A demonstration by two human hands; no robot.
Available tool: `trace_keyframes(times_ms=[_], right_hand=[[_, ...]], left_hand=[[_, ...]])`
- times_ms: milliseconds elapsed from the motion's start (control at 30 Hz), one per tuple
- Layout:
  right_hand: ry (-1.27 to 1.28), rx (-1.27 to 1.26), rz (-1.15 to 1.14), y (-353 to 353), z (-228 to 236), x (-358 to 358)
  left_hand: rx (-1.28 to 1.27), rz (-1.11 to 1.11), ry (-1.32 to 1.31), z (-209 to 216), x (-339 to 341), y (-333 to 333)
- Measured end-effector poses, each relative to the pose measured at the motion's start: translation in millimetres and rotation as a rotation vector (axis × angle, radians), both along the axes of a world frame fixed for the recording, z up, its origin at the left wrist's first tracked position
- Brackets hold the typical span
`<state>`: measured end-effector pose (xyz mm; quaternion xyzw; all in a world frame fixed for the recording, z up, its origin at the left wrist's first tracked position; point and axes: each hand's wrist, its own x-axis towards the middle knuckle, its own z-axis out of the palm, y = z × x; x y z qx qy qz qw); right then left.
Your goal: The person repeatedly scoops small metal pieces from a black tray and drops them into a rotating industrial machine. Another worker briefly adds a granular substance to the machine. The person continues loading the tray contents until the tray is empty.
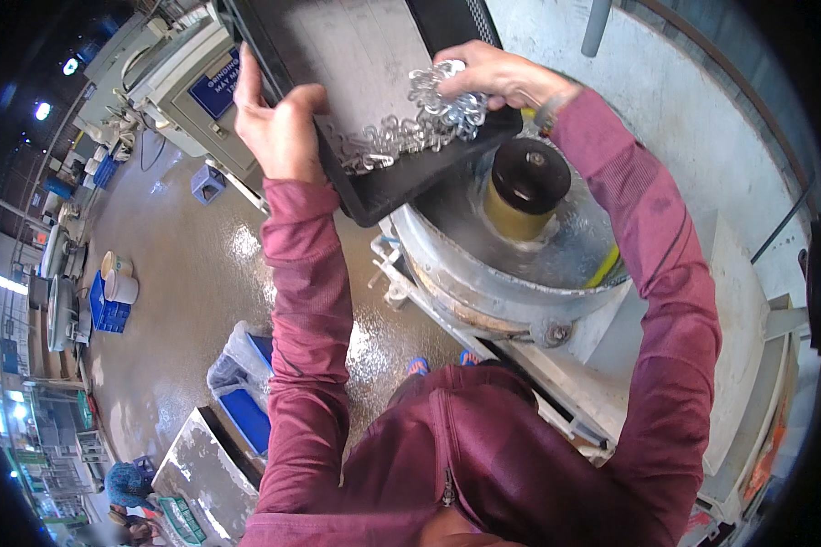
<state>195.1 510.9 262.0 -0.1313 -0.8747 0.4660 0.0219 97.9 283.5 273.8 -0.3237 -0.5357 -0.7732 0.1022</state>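
A black plastic crate (374, 202) is tilted above the near left edge of a round metal tub (470, 294). My left hand (281, 132) grips the crate's left side, thumb inside and fingers outside. Small shiny bent metal pieces (388, 144) lie heaped along the crate's lower side. Over that heap, my right hand (497, 73) is closed on a clump of the same metal pieces (433, 91). Inside the tub stands a central post with a black cap (529, 173), surrounded by greyish, wet-looking contents. What the metal pieces are exactly I cannot make out.
A yellow strip (604, 266) rests inside the tub's right side. To the left are a pale machine cabinet (178, 77), a blue stool (208, 183) and a wet floor (178, 273). A blue bin with clear plastic (244, 415) and another person (129, 485) are lower left.
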Motion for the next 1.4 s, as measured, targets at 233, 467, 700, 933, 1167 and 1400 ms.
trace_keyframes(times_ms=[233,467,700,933,1167,1400], right_hand=[[0.010,-0.342,0.006,24,27,74],[-0.347,-0.243,-0.124,44,-33,172],[-0.424,0.094,-0.561,93,-78,203],[-0.515,0.263,-0.629,116,-76,204],[-0.521,0.048,-0.382,79,-101,195],[0.311,0.341,-0.117,29,-18,121]], left_hand=[[0.022,0.016,-0.113,-16,-6,7],[-0.023,0.098,-0.042,-9,-19,-15],[0.022,0.084,0.003,10,-26,-33],[0.008,0.120,0.027,14,-10,-38],[0.053,0.163,0.060,17,-8,-29],[0.015,0.267,0.219,21,-1,1]])
